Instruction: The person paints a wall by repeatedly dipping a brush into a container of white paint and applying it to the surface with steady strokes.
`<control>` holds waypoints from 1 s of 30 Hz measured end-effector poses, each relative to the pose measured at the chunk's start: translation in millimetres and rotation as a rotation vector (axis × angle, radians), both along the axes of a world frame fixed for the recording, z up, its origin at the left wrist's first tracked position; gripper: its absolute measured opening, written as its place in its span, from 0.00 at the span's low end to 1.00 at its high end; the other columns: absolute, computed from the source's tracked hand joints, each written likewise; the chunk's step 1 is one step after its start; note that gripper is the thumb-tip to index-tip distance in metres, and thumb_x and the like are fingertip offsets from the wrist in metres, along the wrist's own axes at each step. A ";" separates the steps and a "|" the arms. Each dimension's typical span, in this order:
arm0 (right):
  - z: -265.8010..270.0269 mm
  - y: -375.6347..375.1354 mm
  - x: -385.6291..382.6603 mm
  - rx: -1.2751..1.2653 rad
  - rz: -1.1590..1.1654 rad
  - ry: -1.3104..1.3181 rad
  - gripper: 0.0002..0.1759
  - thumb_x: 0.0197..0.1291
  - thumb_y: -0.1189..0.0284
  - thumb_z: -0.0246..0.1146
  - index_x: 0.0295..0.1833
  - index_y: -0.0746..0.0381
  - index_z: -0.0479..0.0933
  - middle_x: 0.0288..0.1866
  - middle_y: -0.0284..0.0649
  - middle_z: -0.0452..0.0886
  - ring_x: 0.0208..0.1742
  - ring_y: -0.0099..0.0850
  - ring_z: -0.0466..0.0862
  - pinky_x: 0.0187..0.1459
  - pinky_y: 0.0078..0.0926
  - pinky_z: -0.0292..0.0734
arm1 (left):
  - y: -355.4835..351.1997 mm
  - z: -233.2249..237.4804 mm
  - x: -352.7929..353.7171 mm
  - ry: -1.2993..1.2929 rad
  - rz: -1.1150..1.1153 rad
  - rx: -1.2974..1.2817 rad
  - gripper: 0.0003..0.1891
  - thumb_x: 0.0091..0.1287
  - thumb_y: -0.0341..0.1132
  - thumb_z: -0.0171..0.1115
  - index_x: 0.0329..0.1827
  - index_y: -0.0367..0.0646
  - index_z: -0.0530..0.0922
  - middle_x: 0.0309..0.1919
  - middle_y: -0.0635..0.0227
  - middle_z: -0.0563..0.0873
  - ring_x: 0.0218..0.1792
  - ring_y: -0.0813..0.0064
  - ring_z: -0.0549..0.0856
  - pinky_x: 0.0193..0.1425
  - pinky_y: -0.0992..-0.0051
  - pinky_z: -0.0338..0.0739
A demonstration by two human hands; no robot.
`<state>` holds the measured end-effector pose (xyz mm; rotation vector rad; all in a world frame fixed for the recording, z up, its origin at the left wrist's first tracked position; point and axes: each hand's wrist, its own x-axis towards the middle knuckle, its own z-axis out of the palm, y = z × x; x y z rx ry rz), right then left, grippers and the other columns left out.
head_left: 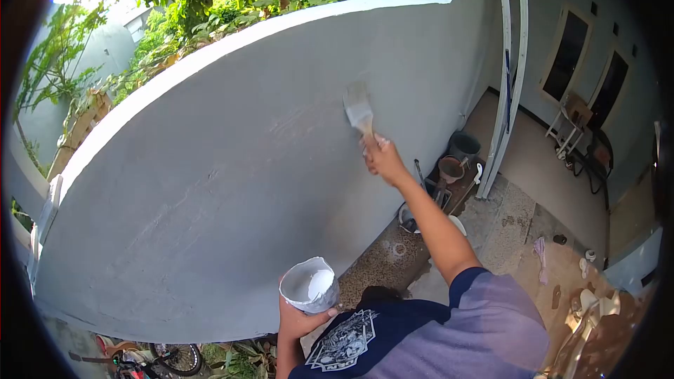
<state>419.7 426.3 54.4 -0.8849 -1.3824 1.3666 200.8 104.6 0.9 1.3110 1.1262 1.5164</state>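
Observation:
A wide paintbrush (359, 111) is gripped by its handle in my right hand (381, 157), the arm stretched out ahead. Its bristles lie against the grey wall (232, 140), on its upper right part. Down near my chest, my left hand (300, 321) is wrapped around a paint-smeared cup (309, 302). White paint (321, 283) shows inside the cup. Rough streaks and scratches run across the wall's surface to the left of the brush.
A black bucket (463, 144) and a brown pot (451, 168) stand at the wall's foot on the right. A metal post (507, 84) rises beyond them. A chair (572, 121) sits by the house; a bicycle (175, 358) is at lower left.

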 end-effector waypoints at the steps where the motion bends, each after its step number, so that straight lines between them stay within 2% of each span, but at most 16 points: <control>1: -50.2 -6.9 -8.0 0.018 -0.048 -0.057 0.18 0.80 0.54 0.54 0.46 0.59 0.74 0.21 0.27 0.67 0.18 0.17 0.66 0.19 0.20 0.59 | -0.7 0.5 1.6 -0.019 -0.007 -0.001 0.50 0.41 0.38 0.87 0.69 0.32 0.69 0.60 0.56 0.81 0.62 0.63 0.81 0.69 0.61 0.73; 2: -116.2 -3.1 -18.6 0.235 -0.170 -0.085 0.19 0.80 0.54 0.53 0.44 0.58 0.75 0.20 0.26 0.67 0.17 0.17 0.66 0.18 0.22 0.59 | -1.2 -0.2 2.1 -0.024 -0.002 0.002 0.50 0.41 0.38 0.87 0.69 0.32 0.69 0.60 0.56 0.81 0.62 0.63 0.81 0.69 0.61 0.73; 5: -204.8 -23.9 -15.0 0.221 -0.211 -0.144 0.20 0.79 0.54 0.54 0.42 0.58 0.76 0.21 0.26 0.69 0.14 0.19 0.64 0.16 0.24 0.59 | -6.7 -0.1 1.1 0.014 0.027 0.016 0.50 0.41 0.37 0.87 0.69 0.32 0.69 0.60 0.56 0.81 0.62 0.63 0.81 0.69 0.62 0.73; 7: -232.6 -31.3 11.7 -0.208 -0.033 -0.313 0.20 0.76 0.52 0.57 0.44 0.60 0.76 0.20 0.30 0.70 0.14 0.21 0.65 0.15 0.28 0.61 | -9.8 3.6 2.9 -0.036 0.031 0.008 0.50 0.42 0.37 0.86 0.70 0.32 0.68 0.60 0.55 0.81 0.62 0.63 0.81 0.69 0.62 0.73; 8: -237.0 -35.6 24.0 -0.217 -0.027 -0.313 0.20 0.76 0.52 0.57 0.44 0.60 0.76 0.20 0.30 0.70 0.14 0.21 0.65 0.15 0.28 0.61 | -12.4 2.6 3.3 -0.036 0.036 -0.001 0.50 0.42 0.37 0.86 0.70 0.32 0.68 0.60 0.55 0.81 0.62 0.63 0.81 0.69 0.62 0.73; 10: -235.5 -34.2 41.0 -0.649 0.108 -0.518 0.20 0.74 0.54 0.60 0.38 0.62 0.77 0.17 0.32 0.70 0.12 0.22 0.65 0.13 0.28 0.57 | -13.3 -1.7 2.5 -0.009 0.037 0.021 0.50 0.41 0.36 0.87 0.70 0.32 0.68 0.60 0.55 0.82 0.61 0.63 0.82 0.69 0.62 0.73; 11: -232.3 -27.9 44.3 -0.647 0.115 -0.520 0.20 0.74 0.54 0.60 0.38 0.62 0.77 0.17 0.32 0.70 0.12 0.22 0.65 0.13 0.28 0.57 | -14.1 -2.6 2.4 -0.009 0.045 0.021 0.50 0.41 0.36 0.87 0.70 0.32 0.68 0.60 0.55 0.82 0.61 0.63 0.82 0.69 0.62 0.73; 12: -227.6 -20.3 47.2 -0.628 0.203 -0.718 0.21 0.72 0.56 0.61 0.34 0.62 0.76 0.16 0.32 0.70 0.12 0.22 0.65 0.13 0.26 0.55 | -16.4 -3.7 3.0 0.001 0.032 0.015 0.50 0.41 0.36 0.87 0.70 0.31 0.68 0.60 0.55 0.82 0.62 0.63 0.82 0.69 0.62 0.73; 13: -216.0 -12.4 47.2 -0.602 0.289 -0.913 0.21 0.71 0.57 0.62 0.30 0.62 0.75 0.15 0.33 0.70 0.11 0.22 0.66 0.12 0.24 0.53 | -18.1 -4.4 4.5 0.012 0.017 0.011 0.50 0.41 0.36 0.87 0.69 0.31 0.69 0.60 0.55 0.82 0.62 0.63 0.82 0.69 0.62 0.73; 15: -169.8 2.5 36.3 -0.518 0.199 -0.553 0.22 0.70 0.58 0.61 0.25 0.61 0.74 0.15 0.34 0.71 0.11 0.22 0.65 0.12 0.24 0.50 | -19.6 0.6 5.6 0.015 -0.001 0.022 0.50 0.41 0.36 0.87 0.69 0.31 0.69 0.60 0.55 0.82 0.62 0.63 0.82 0.69 0.62 0.73; 17: -32.7 -23.7 15.7 -0.362 0.107 -0.729 0.23 0.70 0.58 0.60 0.24 0.59 0.73 0.15 0.33 0.70 0.12 0.21 0.64 0.11 0.24 0.48 | -20.5 -0.4 8.8 0.010 -0.015 0.030 0.50 0.41 0.36 0.87 0.69 0.31 0.69 0.60 0.55 0.82 0.62 0.63 0.82 0.69 0.62 0.73; 19: 42.9 -41.1 14.8 -0.246 0.112 -0.705 0.16 0.70 0.65 0.60 0.30 0.63 0.75 0.22 0.34 0.75 0.14 0.17 0.64 0.13 0.21 0.50 | -22.0 -4.1 3.9 0.071 -0.046 0.037 0.56 0.42 0.38 0.89 0.72 0.35 0.60 0.64 0.50 0.78 0.65 0.60 0.80 0.71 0.58 0.73; 21: 45.9 -19.5 29.1 -0.150 0.143 -0.456 0.17 0.73 0.62 0.60 0.36 0.64 0.77 0.25 0.34 0.76 0.14 0.15 0.61 0.13 0.19 0.48 | -20.0 -0.6 6.4 0.057 -0.046 0.043 0.56 0.42 0.38 0.89 0.72 0.35 0.60 0.64 0.50 0.78 0.65 0.60 0.80 0.71 0.58 0.73; 25: 131.7 -55.5 24.9 -0.040 0.100 -0.179 0.21 0.76 0.57 0.60 0.46 0.68 0.77 0.27 0.32 0.75 0.16 0.10 0.59 0.15 0.13 0.47 | -18.1 -4.2 3.7 0.083 -0.058 0.035 0.56 0.42 0.38 0.90 0.72 0.35 0.59 0.64 0.50 0.78 0.65 0.60 0.80 0.71 0.59 0.73; 29: 187.7 -65.7 14.6 0.285 0.086 0.250 0.23 0.76 0.52 0.59 0.48 0.65 0.78 0.26 0.28 0.72 0.16 0.10 0.57 0.17 0.12 0.49 | -16.1 -2.8 5.1 0.056 -0.040 0.023 0.57 0.42 0.39 0.90 0.72 0.35 0.59 0.64 0.51 0.78 0.65 0.60 0.80 0.71 0.59 0.73; 30: 196.9 -63.5 9.3 0.276 0.088 0.252 0.23 0.76 0.52 0.59 0.48 0.65 0.78 0.26 0.28 0.72 0.16 0.10 0.57 0.17 0.12 0.49 | -16.9 -4.1 3.7 0.068 -0.040 0.017 0.57 0.42 0.39 0.90 0.73 0.35 0.59 0.63 0.51 0.78 0.65 0.60 0.80 0.70 0.59 0.73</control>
